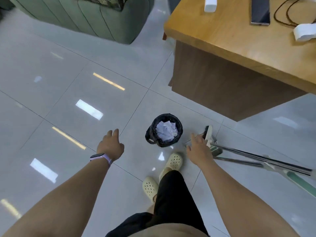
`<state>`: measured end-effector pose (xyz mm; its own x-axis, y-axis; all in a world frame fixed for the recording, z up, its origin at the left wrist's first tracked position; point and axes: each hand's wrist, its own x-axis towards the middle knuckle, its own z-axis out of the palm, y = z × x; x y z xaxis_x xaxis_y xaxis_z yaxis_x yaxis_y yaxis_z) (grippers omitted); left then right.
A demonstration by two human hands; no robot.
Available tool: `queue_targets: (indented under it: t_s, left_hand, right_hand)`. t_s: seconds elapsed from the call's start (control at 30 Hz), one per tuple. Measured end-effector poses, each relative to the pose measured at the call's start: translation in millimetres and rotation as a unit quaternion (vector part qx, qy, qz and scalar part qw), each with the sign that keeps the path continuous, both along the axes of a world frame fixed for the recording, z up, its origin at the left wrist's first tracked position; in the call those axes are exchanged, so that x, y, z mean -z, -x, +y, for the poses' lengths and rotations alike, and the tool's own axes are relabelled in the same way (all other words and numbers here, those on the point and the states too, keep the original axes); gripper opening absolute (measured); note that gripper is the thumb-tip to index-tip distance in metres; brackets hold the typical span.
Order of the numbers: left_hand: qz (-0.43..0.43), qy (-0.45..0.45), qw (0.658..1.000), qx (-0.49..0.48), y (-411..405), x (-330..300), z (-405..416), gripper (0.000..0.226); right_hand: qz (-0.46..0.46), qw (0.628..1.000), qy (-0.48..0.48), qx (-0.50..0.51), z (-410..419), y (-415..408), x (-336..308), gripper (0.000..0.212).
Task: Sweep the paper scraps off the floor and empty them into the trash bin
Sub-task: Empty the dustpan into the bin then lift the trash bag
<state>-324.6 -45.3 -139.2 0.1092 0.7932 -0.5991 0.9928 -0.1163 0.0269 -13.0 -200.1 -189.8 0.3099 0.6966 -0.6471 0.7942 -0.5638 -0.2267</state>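
- Left hand (110, 145) hangs over the floor (59, 103), fingers loose, grasping nothing.
- Right hand (199, 151) reaches out with fingers spread and released, beside the broom and dustpan (209, 135) lying on the floor.
- Paper scraps (166, 130) fill the black-lined trash bin (149, 135), between both hands, near the wooden tabletop (230, 41).

Bare forearms, lilac wristband (102, 157), black trousers (172, 194), cream perforated clogs (173, 160).

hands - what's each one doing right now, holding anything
Left hand: open, fingers loosely curled, holding nothing.
Right hand: open, fingers spread, holding nothing.
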Motion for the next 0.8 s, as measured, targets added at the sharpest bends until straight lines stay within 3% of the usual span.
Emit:
queue_targets:
  t_s: [0.3, 0.4, 0.5, 0.6, 0.7, 0.8]
  left_hand:
    - [0.03, 0.077, 0.993, 0.083, -72, 176, 82, 0.074]
    - [0.023, 0.081, 0.995, 0.054, -95, 243, 115, 0.07]
    - [0.008, 0.101, 0.994, 0.041, -111, 308, 135, 0.062]
    - [-0.003, 0.115, 0.993, 0.04, -120, 370, 150, 0.061]
    - [-0.028, 0.143, 0.989, 0.004, -125, 416, 157, 0.058]
    - [-0.053, 0.173, 0.983, -0.026, -129, 435, 157, 0.041]
  right_hand:
    - [-0.006, 0.996, 0.081, -0.03, 70, -26, 165, 0.058]
    - [-0.001, 0.997, 0.079, -0.012, 98, -34, 218, 0.049]
    - [0.059, 0.988, 0.086, 0.116, 122, -34, 270, 0.039]
    - [0.077, 0.956, 0.091, 0.268, 137, -34, 321, 0.039]
    - [0.061, 0.939, 0.114, 0.319, 133, -30, 361, 0.035]
    - [0.066, 0.93, 0.128, 0.339, 125, -23, 387, 0.022]
